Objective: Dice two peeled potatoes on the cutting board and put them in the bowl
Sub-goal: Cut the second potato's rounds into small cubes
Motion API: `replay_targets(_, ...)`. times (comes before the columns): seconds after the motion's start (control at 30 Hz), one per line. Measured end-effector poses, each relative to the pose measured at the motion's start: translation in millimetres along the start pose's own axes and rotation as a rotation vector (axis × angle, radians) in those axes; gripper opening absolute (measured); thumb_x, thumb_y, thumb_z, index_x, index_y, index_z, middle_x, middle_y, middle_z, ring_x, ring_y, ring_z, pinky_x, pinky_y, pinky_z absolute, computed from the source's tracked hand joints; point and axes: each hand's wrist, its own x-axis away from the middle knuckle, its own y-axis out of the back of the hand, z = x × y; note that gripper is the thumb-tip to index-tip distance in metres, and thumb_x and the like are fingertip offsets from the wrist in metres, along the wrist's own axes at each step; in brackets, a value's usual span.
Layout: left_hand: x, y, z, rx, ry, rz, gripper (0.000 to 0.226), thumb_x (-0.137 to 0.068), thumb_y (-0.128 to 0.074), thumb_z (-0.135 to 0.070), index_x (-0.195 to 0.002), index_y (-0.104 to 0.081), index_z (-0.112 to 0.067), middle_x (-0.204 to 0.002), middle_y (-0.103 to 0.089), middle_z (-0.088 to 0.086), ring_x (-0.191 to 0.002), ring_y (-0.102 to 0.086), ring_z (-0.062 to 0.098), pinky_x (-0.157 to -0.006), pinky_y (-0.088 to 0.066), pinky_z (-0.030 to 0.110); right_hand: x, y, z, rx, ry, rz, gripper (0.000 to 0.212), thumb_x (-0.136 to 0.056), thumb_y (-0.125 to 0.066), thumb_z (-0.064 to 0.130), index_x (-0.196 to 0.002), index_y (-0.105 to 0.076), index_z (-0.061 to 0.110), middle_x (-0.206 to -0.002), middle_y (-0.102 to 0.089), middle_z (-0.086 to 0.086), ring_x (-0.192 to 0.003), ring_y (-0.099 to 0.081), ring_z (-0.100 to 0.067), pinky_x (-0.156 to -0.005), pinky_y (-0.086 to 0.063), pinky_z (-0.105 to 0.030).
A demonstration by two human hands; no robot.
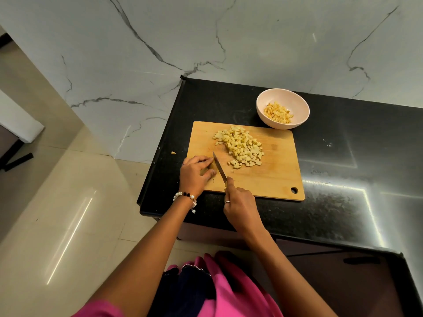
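1. The last bit of potato (212, 166) sits at the near left corner of the cutting board (274, 179), almost hidden under the left hand (194, 173), whose curled fingers pin it down. How much is left there I cannot tell.
2. The right hand (239, 205) is clenched around the handle of a knife (219, 167); the blade lies just beside the left fingertips, tip pointing away from the person.
3. A broad heap of diced potato (240, 146) covers the middle and far part of the board, not yet moved to the bowl.
4. The pale bowl (297, 102) stands just beyond the board's far right corner on the dark desk (343, 156). It holds a small mound of darker yellow cubes (278, 114), filling only the bottom.
5. Judged from this, dicing is nearly done; a few cuts remain, then the heap must go into the bowl.
6. One stray piece (173, 153) lies on the desk, left of the board.
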Motion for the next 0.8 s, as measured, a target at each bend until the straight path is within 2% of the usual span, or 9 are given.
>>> replay_targets(0.33,-0.6,-2.0,-0.5,-0.007,-0.001,-0.012,0.037,-0.078,-0.075,-0.022,-0.113,-0.069,-0.014,-0.113,-0.066,-0.002,-0.107,-0.049,0.017,-0.088,-0.031,0.014,0.6,0.2,4.1,0.028,0.010,0.033,0.055,-0.096,-0.034,0.007,-0.149,-0.017,0.001,-0.096,-0.061,-0.019,-0.081,-0.054,-0.032,-0.062,-0.026,-0.033)
replay_targets(0.43,-1.3,-2.5,0.6,-0.002,-0.006,-0.021,0.037,-0.076,-0.076,-0.022,-0.111,-0.070,-0.013,-0.111,-0.067,-0.001,-0.105,-0.050,0.017,-0.088,-0.031,0.014,-2.6,-4.0,11.1,0.068,0.018,0.041,0.058,-0.092,-0.035,0.002,-0.147,-0.017,-0.005,-0.093,-0.059,-0.024,-0.072,-0.051,-0.033,-0.061,-0.028,-0.034)
replay_targets(0.5,-2.1,-2.8,1.2,0.010,-0.008,-0.034,0.036,-0.075,-0.077,-0.020,-0.109,-0.071,-0.012,-0.109,-0.068,0.000,-0.104,-0.052,0.018,-0.088,-0.033,0.015,-8.2,-7.6,17.3,0.131,0.021,0.015,0.057,-0.084,-0.038,-0.003,-0.140,-0.030,-0.012,-0.080,-0.059,-0.025,-0.058,-0.053,-0.034,-0.052,-0.029,-0.033)
replay_targets(0.57,-2.4,-3.5,0.0,0.020,-0.002,-0.040,0.036,-0.074,-0.078,-0.019,-0.108,-0.071,-0.012,-0.108,-0.068,0.001,-0.103,-0.052,0.019,-0.087,-0.033,0.015,-13.4,-11.1,20.9,0.216,0.043,-0.008,0.057,-0.070,-0.045,-0.003,-0.125,-0.049,-0.017,-0.060,-0.056,-0.020,-0.037,-0.047,-0.029,-0.041,-0.022,-0.027)
replay_targets(0.6,-1.6,-3.8,-0.3,0.022,0.000,-0.041,0.036,-0.073,-0.078,-0.019,-0.108,-0.071,-0.012,-0.107,-0.068,0.000,-0.102,-0.052,0.019,-0.087,-0.034,0.016,-12.9,-13.1,20.9,0.220,0.059,-0.033,0.056,-0.067,-0.048,-0.003,-0.121,-0.053,-0.017,-0.055,-0.054,-0.019,-0.033,-0.044,-0.027,-0.039,-0.020,-0.025)
replay_targets(0.7,-1.0,-4.1,-0.5,0.023,0.004,-0.055,0.036,-0.073,-0.078,-0.021,-0.107,-0.072,-0.012,-0.107,-0.069,0.000,-0.103,-0.052,0.018,-0.087,-0.033,0.016,0.8,-17.6,14.9,0.185,0.065,-0.025,0.060,-0.064,-0.057,-0.008,-0.123,-0.051,-0.017,-0.058,-0.054,-0.020,-0.033,-0.044,-0.029,-0.040,-0.020,-0.025)
replay_targets(0.77,-1.6,-3.8,-0.8,0.032,0.011,-0.060,0.036,-0.073,-0.079,-0.021,-0.106,-0.072,-0.012,-0.107,-0.069,0.001,-0.103,-0.051,0.017,-0.087,-0.033,0.016,13.0,-19.9,11.8,0.200,0.023,0.000,0.062,-0.063,-0.053,-0.008,-0.125,-0.050,-0.016,-0.060,-0.055,-0.020,-0.034,-0.044,-0.031,-0.040,-0.020,-0.025)
replay_targets(0.8,-1.1,-3.9,-1.3,0.037,0.018,-0.060,0.036,-0.073,-0.079,-0.021,-0.106,-0.072,-0.012,-0.107,-0.069,0.001,-0.103,-0.051,0.018,-0.088,-0.033,0.016,17.1,-17.1,11.0,0.188,0.010,0.028,0.063,-0.069,-0.049,-0.008,-0.131,-0.042,-0.015,-0.067,-0.057,-0.022,-0.041,-0.049,-0.034,-0.042,-0.023,-0.028)
